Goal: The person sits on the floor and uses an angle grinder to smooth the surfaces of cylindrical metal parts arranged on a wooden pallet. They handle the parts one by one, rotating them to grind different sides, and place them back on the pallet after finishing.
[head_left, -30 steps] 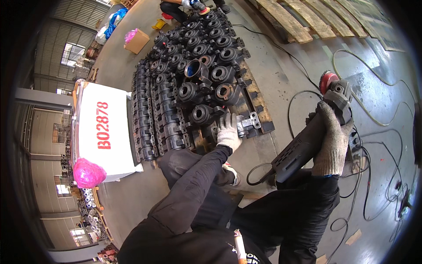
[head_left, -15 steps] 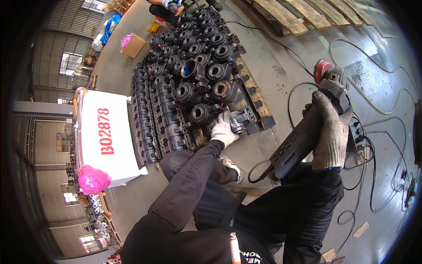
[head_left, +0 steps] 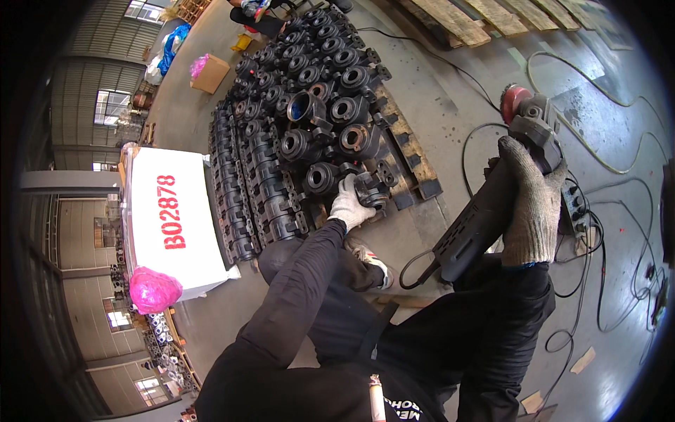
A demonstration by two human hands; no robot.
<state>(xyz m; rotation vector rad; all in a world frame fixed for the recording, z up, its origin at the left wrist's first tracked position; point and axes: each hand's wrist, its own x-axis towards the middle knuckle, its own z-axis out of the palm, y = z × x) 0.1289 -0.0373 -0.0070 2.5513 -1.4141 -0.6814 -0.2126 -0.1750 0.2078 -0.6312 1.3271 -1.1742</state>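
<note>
My left hand (head_left: 351,205), in a white work glove, is closed on a dark cast metal part (head_left: 373,188) at the near edge of the pallet. The part lies tilted beside other castings, and my fingertips are partly hidden behind it. In my right hand (head_left: 533,204), gloved in knitted grey-beige, is a black angle grinder (head_left: 474,225). My fingers wrap round its body near the grey gear head. A red disc or guard (head_left: 515,102) sits at its far end, held well away from the castings. The grinder's rear rests near my right knee.
Rows of dark castings (head_left: 344,109) cover a wooden pallet (head_left: 408,151). A white-covered crate (head_left: 176,211) with a pink bundle (head_left: 155,290) stands left. Black cables (head_left: 598,239) and a power strip (head_left: 575,207) lie right. Another person (head_left: 260,21) sits beyond the castings.
The metal part has turned over under my left hand: its bright face has gone and a dark side shows. My left hand has shifted slightly left. The grinder has barely moved.
</note>
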